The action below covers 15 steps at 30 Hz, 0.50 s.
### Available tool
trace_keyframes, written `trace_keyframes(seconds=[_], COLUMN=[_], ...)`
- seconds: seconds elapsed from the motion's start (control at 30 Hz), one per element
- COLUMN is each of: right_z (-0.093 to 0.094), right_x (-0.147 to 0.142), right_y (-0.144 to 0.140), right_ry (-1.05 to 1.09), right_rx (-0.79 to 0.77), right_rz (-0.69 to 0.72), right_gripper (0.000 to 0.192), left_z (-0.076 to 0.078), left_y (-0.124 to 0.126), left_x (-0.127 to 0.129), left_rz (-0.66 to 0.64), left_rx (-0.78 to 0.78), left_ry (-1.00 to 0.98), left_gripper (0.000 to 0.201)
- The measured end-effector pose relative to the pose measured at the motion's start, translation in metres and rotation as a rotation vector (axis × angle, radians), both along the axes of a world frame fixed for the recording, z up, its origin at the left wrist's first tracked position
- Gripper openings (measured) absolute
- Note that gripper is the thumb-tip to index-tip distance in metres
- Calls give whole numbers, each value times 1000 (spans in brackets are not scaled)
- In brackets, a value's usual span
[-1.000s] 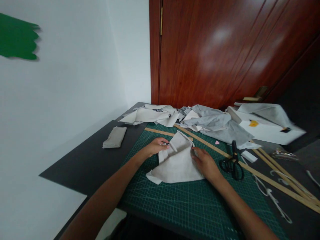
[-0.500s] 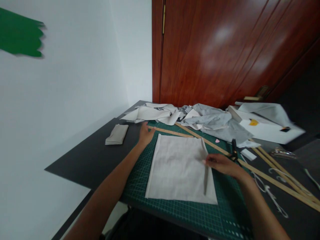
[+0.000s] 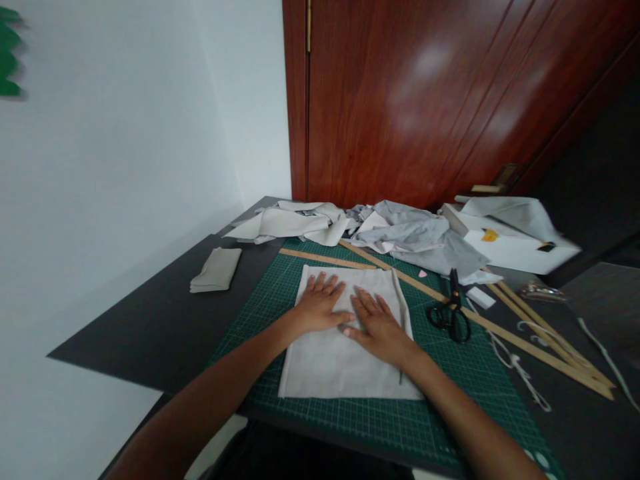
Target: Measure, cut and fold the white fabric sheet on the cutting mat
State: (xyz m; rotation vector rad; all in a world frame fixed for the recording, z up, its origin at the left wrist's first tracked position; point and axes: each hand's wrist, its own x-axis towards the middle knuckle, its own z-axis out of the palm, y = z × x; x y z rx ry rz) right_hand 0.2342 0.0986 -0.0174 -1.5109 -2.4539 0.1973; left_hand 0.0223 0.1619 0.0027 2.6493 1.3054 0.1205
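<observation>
A pale, roughly rectangular piece of cloth (image 3: 345,373) lies flat on the green cutting mat (image 3: 370,433), its left and right edges looking folded over. My left hand (image 3: 323,303) rests palm down on its upper left part, fingers spread. Beside it my right hand (image 3: 377,323) is also laid flat on the cloth, fingers stretched out, with the thumbs close together. Under my right wrist, a thin dark stick-like thing (image 3: 401,378) shows on the cloth; most of it is hidden by the forearm.
Black scissors (image 3: 453,317) lie right of the cloth. Wooden rulers (image 3: 530,347) and white cord (image 3: 523,373) are further right. Crumpled fabric scraps (image 3: 410,233) and a white box (image 3: 520,247) line the back. A folded cloth (image 3: 217,270) sits on the dark table (image 3: 165,327) at left.
My left hand has moved from the wooden ruler onto the cloth. My right hand has let go of the thin stick-like thing at the right edge and moved left, flat on the cloth.
</observation>
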Motion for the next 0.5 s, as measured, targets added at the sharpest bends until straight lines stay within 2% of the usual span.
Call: trace_keyframes(seconds=[0.17,0.23,0.3,0.4,0.5], right_z=[3,0,-5,-8,-3], right_x=[43,61,75,89,99], right_y=[22,29,33,35,37], right_ry=[-105,-120,-114,-36,42], right_rx=[-35,-34,-15,108,226], right_rz=[-245,-393,-478,-449,-422], right_gripper=[75,71,66,55,44], left_z=[6,6,6,6,7], left_y=[10,11,13,19,23], left_x=[-8,-10,-12,-17,-21], left_rz=[-16,-24,-31,-50,-119], left_rx=[10,1,-6,6,4], left_ry=[2,7,12,16,31], left_gripper=[95,96,96,92,90])
